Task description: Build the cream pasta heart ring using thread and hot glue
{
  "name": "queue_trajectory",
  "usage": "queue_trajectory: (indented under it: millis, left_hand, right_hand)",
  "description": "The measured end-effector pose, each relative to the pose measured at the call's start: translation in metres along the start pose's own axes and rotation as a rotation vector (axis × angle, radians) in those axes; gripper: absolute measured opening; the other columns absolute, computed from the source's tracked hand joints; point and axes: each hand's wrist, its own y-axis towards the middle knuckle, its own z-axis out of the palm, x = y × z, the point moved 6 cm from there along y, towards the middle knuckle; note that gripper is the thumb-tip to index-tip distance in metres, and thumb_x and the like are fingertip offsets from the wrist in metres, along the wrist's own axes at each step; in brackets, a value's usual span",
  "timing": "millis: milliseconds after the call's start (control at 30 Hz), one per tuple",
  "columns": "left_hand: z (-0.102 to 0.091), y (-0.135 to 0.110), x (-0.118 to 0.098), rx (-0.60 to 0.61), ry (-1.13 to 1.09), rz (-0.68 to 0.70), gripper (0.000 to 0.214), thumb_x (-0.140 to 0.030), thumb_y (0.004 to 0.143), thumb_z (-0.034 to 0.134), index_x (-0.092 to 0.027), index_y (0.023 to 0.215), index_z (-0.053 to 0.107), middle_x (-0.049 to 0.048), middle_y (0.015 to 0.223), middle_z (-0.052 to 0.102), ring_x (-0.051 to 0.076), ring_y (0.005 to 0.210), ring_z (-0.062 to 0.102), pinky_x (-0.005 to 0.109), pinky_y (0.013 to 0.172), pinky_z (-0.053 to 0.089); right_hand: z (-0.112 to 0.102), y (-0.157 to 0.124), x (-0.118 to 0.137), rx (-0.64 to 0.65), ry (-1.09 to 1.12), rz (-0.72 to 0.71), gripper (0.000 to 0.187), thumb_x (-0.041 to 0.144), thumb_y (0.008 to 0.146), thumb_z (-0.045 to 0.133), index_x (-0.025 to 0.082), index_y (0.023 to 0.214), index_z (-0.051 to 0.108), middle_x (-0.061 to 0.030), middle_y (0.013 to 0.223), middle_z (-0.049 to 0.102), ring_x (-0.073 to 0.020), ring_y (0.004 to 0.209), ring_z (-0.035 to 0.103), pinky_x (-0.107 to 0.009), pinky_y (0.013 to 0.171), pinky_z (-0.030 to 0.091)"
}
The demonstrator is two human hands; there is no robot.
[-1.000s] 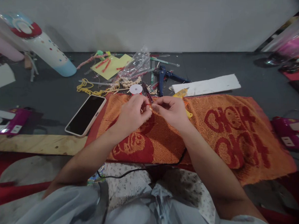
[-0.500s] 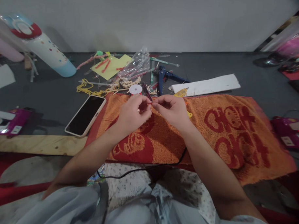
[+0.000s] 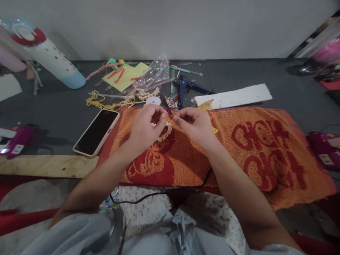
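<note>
My left hand [image 3: 144, 127] is curled over an orange and red towel [image 3: 242, 145], its fingers closed on a short string of pale beads [image 3: 164, 131] that hangs below the fingertips. My right hand [image 3: 195, 125] is pinched close beside it, holding the end of the strand or a thin thread too fine to make out. Both hands meet near the towel's far edge. A white thread spool [image 3: 153, 101] and a dark pen-like tool [image 3: 166, 105] lie just beyond my fingers.
A phone [image 3: 96, 131] lies face up left of the towel. Behind are yellow cord [image 3: 97, 99], plastic bags [image 3: 155, 73], a blue glue gun [image 3: 184, 87], a white strip [image 3: 234, 96] and a decorated cone [image 3: 47, 52]. Purple boxes [image 3: 12, 142] sit at both sides. A wooden board [image 3: 40, 164] runs along the near left.
My left hand has drawn slightly left and back from the right, and the pale bead string now shows hanging below its fingers. The right hand has hardly moved.
</note>
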Motion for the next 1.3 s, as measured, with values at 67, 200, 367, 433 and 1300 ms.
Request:
queue_trajectory:
  millis: [67,200,367,433,1300]
  left_hand:
    - [0.001,-0.001,-0.003,0.022,-0.011,0.003,0.007,-0.020,0.088,0.053,-0.019,0.091,0.059,0.0024,0.092,0.067,0.011,0.072,0.061,0.025,0.068,0.050]
    - [0.006,-0.001,-0.006,0.069,0.047,0.042,0.006,-0.019,0.087,0.055,-0.020,0.089,0.060,0.0029,0.092,0.068,0.013,0.077,0.061,0.027,0.073,0.050]
    - [0.005,0.000,-0.005,0.057,0.072,0.060,0.006,-0.017,0.087,0.054,-0.020,0.084,0.058,0.0018,0.084,0.066,0.014,0.079,0.060,0.027,0.073,0.049]
    - [0.004,0.000,-0.004,0.050,0.063,0.048,0.006,-0.016,0.086,0.054,-0.020,0.083,0.058,0.0013,0.083,0.065,0.013,0.077,0.060,0.026,0.072,0.048]
    - [0.015,-0.004,0.004,0.096,0.066,-0.066,0.005,-0.017,0.078,0.059,-0.020,0.078,0.055,0.0007,0.079,0.065,0.013,0.070,0.056,0.026,0.064,0.044]
  right_hand:
    - [0.000,0.000,0.000,-0.001,-0.006,-0.005,0.014,0.029,0.077,0.066,0.017,0.070,0.062,0.0010,0.063,0.059,-0.0100,0.058,0.048,-0.027,0.057,0.041]
    - [0.000,0.000,-0.001,-0.018,-0.015,-0.003,0.014,0.030,0.076,0.068,0.018,0.070,0.063,0.0003,0.064,0.061,-0.0103,0.058,0.048,-0.026,0.057,0.043]
    - [0.000,0.000,-0.001,-0.029,0.002,0.027,0.011,0.028,0.074,0.069,0.018,0.070,0.066,-0.0007,0.064,0.063,-0.0112,0.059,0.048,-0.027,0.057,0.043]
    - [0.000,0.000,-0.001,-0.027,0.010,0.026,0.011,0.026,0.074,0.069,0.017,0.070,0.066,-0.0006,0.063,0.063,-0.0111,0.058,0.048,-0.027,0.057,0.042]
    - [0.004,-0.003,0.001,-0.004,-0.062,-0.008,0.012,0.029,0.075,0.067,0.017,0.071,0.067,-0.0017,0.069,0.068,-0.0126,0.063,0.056,-0.028,0.061,0.046]
